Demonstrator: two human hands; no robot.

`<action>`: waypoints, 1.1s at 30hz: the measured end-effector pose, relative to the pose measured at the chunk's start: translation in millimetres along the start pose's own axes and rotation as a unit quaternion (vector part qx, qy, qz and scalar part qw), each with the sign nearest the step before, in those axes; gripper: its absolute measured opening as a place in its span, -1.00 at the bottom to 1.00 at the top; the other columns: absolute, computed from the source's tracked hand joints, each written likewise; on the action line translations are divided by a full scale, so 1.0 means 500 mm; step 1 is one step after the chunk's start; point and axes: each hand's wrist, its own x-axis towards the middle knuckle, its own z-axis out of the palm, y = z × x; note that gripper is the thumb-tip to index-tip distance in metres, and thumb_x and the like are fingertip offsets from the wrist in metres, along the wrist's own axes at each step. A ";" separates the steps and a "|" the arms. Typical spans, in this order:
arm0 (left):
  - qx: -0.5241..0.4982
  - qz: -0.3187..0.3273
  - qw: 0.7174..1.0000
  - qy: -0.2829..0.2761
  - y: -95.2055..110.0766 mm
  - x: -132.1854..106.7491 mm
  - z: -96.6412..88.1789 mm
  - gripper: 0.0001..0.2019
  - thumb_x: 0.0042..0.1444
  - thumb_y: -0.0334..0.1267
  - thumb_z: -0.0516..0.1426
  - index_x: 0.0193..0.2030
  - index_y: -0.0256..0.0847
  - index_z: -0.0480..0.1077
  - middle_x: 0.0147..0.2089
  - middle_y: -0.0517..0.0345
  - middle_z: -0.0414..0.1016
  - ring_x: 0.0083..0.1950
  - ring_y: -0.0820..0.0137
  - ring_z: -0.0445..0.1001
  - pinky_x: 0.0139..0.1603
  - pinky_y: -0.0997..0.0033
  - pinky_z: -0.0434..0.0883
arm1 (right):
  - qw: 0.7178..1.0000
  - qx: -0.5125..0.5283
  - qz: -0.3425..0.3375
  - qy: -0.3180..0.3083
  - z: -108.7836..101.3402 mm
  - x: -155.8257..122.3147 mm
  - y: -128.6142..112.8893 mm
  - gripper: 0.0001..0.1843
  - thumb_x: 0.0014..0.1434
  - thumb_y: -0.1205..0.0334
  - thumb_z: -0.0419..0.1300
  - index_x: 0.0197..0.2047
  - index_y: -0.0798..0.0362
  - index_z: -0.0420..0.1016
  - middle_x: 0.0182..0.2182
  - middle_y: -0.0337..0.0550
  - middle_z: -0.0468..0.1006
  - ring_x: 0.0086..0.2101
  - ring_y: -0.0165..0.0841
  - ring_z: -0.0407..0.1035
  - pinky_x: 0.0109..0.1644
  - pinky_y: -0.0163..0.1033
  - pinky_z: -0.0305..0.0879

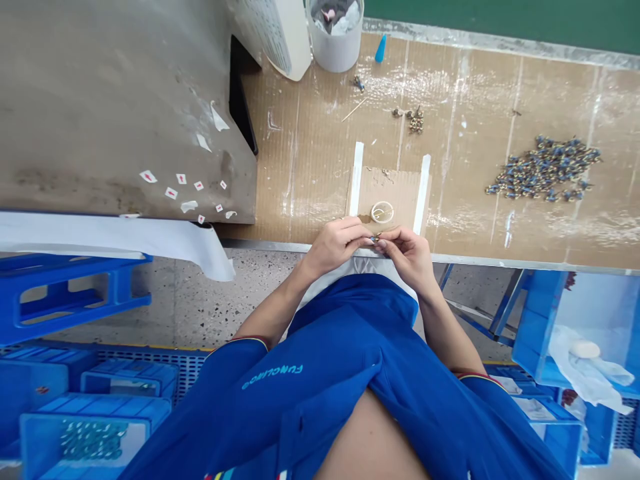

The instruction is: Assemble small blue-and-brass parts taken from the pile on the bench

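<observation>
My left hand (pixel 336 245) and my right hand (pixel 410 259) meet at the front edge of the table, fingertips pinched together. Between them is a small blue and gold-coloured metal piece (pixel 375 238), mostly covered by the fingers. Just beyond the fingertips, a round white ring-shaped dish (pixel 383 212) with something thin and yellowish in it rests on a cardboard patch (pixel 395 187). White tape strips (pixel 423 193) run along both sides of the patch. Over to the right lies a large pile of similar blue and gold pieces (pixel 547 170).
Farther back are a small cluster of gold pieces (pixel 415 121), a thin wooden stick (pixel 354 110), a blue cone tip (pixel 381 49), a white tub (pixel 338 40) and a white bottle (pixel 290 40). A grey metal box (pixel 125 113) stands left. Blue bins (pixel 90 433) sit below.
</observation>
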 end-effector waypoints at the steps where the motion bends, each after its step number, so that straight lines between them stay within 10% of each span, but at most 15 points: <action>1: 0.007 0.004 1.000 -0.006 0.000 0.001 0.000 -0.82 0.37 -0.31 0.11 -0.23 -0.32 0.49 -0.29 0.09 0.51 -0.27 0.47 0.44 -0.22 0.50 0.40 | 1.000 -0.004 -0.004 -0.006 -0.002 0.001 0.000 -0.50 0.03 -0.19 0.36 -0.32 0.14 0.50 -0.40 -0.14 0.57 -0.42 -0.53 0.45 -0.28 -0.38 0.48; 18: 0.057 0.031 0.997 -0.033 0.009 -0.004 0.005 -0.77 0.32 -0.44 0.07 -0.39 -0.35 0.42 -0.42 0.12 0.39 -0.38 0.45 0.33 -0.36 0.43 0.29 | 0.965 -0.212 -0.151 -0.016 0.005 0.000 0.004 -0.78 0.23 0.25 0.10 -0.43 0.15 0.37 -0.46 -0.17 0.50 -0.42 -0.55 0.37 -0.32 -0.42 0.25; 33: 0.022 0.000 0.999 -0.032 0.009 -0.002 0.005 -0.75 0.39 -0.28 0.08 -0.30 -0.30 0.47 -0.38 0.14 0.47 -0.36 0.48 0.34 -0.30 0.47 0.30 | 0.996 0.013 0.047 -0.080 -0.025 0.012 -0.017 -0.51 -0.04 -0.13 0.41 -0.33 0.17 0.50 -0.42 -0.14 0.58 -0.40 -0.53 0.47 -0.27 -0.40 0.48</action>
